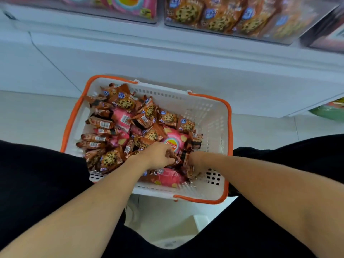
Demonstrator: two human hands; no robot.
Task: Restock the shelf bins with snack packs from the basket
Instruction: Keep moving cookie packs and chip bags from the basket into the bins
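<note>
Head view looks straight down into the basket [210,116], which sits on the floor between my knees and right under the shelf, so packs need only a short lift to the bins. My left hand [160,155] is down among the packs near the middle of the near side, fingers curled and pinching a small brown pack [176,161] at its edge; I judge I am gathering several at a time instead of carrying them singly. My right hand [193,161] is buried to the wrist just beside it, touching the same clump of brown wrappers; its fingers are hidden by the packs, so I cannot tell how far they are closed or what they hold. Cookie packs [111,159] are heaped along the left and far side, with pink packs [173,140] mixed in, and the right part of the basket shows bare mesh, which suggests the load is partly gone. Above, the cookie bin [223,15] already holds upright rows of the same brown packs, and a pink bin [121,6] lies left of it, so each kind has its own place to go. Plenty is left to move.
</note>
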